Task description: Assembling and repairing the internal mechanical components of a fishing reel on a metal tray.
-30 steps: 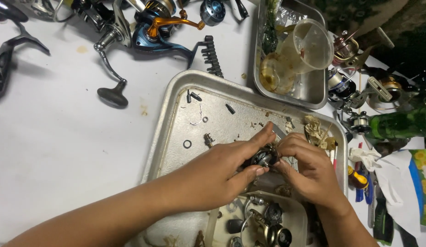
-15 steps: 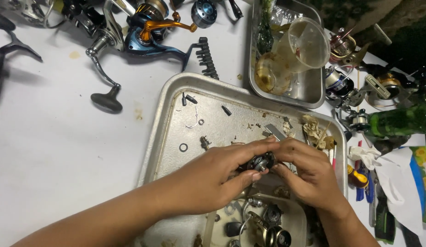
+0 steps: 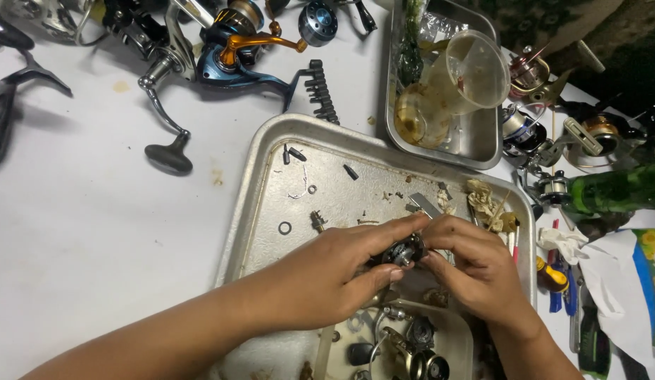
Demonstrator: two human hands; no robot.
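Note:
Both hands meet over a metal tray. My left hand grips a small dark reel part between thumb and fingers. My right hand pinches the same part from the right side. Small screws, a washer and bits of debris lie scattered on the tray floor above the hands. Below the hands, a small white container holds more reel pieces and gears.
A blue and orange spinning reel lies at the top, its handle knob on the white table. A second steel tray holds a clear plastic cup. More reels, a green bottle and tools crowd the right edge.
The view has shifted slightly, so the table objects sit a little higher in the frame. Both hands stay closed on the reel part, with fingers shifting slightly around it.

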